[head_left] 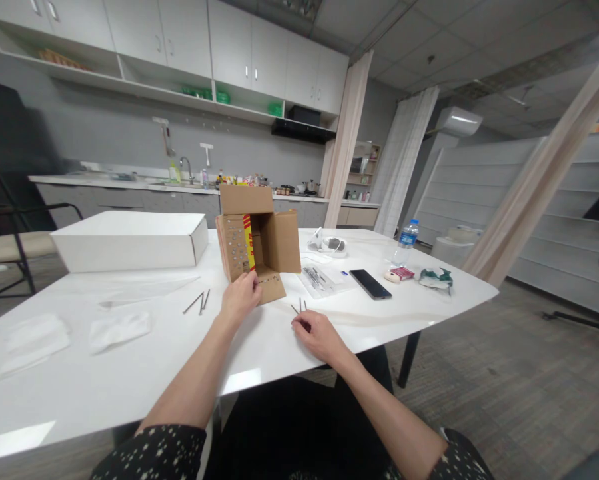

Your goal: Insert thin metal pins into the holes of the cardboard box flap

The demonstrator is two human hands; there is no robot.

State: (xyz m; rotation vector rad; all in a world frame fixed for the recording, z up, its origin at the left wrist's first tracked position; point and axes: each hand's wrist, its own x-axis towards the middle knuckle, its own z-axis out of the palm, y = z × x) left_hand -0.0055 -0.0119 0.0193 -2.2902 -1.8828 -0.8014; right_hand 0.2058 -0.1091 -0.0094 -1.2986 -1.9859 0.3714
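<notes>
On the white table [129, 373], centre: a cardboard box [259, 243] standing open, flaps out, its inside showing only bare cardboard. Left hand [240, 300] rests at the box's lower front corner, fingers curled against the cardboard, forearm stretched forward. Right hand [319, 335] lies low on the tabletop, well to the right of the box, fingertips pinched on thin metal pins [300, 307]. More pins [198, 303] lie loose to the left of the box. Behind them, a shut white box [129, 241].
</notes>
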